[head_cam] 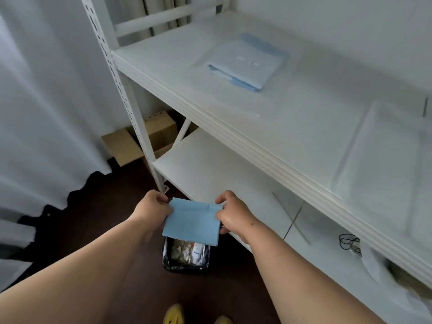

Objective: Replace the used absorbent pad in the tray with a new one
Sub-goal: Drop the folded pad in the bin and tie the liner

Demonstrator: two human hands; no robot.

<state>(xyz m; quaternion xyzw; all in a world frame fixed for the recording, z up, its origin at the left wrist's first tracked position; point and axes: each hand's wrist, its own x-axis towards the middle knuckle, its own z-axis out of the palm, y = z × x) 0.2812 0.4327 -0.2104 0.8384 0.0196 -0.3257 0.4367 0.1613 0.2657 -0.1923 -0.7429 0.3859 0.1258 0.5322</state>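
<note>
Currently both the left hand and right hand are pinching the folded blue pad by its upper corners above the bin, and it is looking light, soft and floppy

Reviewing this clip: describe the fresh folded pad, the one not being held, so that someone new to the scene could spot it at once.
Start at the white shelving unit and take its upper shelf. Toward the back lies a flat, folded pale blue pad, lying alone. Unlike the blue folded pad pinched between the left hand and right hand above the black-lined bin, nobody touches it.
</note>
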